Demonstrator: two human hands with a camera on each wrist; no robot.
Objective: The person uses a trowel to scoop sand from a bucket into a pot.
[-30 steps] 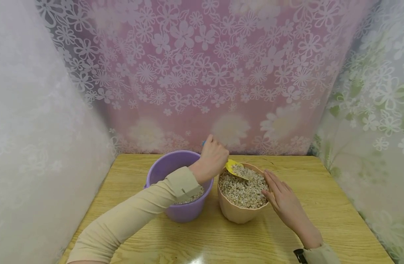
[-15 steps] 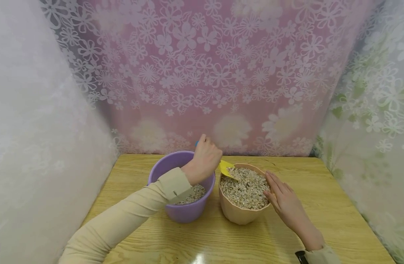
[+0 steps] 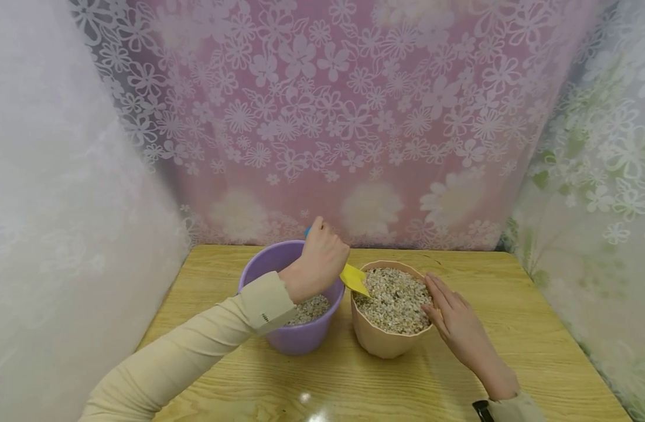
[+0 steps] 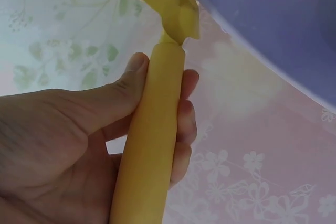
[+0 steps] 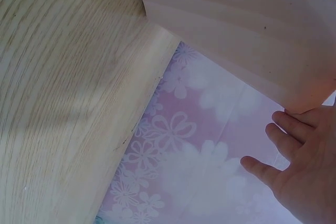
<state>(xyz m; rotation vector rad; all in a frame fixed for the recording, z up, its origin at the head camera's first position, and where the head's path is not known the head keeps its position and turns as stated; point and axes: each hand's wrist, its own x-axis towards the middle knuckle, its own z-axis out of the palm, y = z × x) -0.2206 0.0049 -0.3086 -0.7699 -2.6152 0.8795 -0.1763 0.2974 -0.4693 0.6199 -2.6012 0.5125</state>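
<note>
My left hand [image 3: 322,258] grips the yellow handle [image 4: 149,135] of a small toy shovel, thumb on one side and fingers curled round the other. The shovel's yellow blade [image 3: 355,280] tilts down over the left rim of a peach flowerpot [image 3: 382,343], its tip at the gravel [image 3: 398,302] that nearly fills the pot. A blue handle end shows beyond the hand. My right hand [image 3: 459,328] rests on the pot's right rim with its fingers extended. Under the left forearm stands a purple bucket [image 3: 264,272], with gravel low inside; the sleeve hides part of it.
Both containers stand side by side on a wooden table [image 3: 512,328], a narrow gap between them. A pink floral curtain [image 3: 322,146] hangs behind the table's far edge. Pale sheets [image 3: 64,234] close in the left and right sides.
My left hand has drawn the shovel leftward, toward the bucket. Its blade carried gravel a second ago and now looks bare, tipped at the pot's rim. The right hand has stayed in place.
</note>
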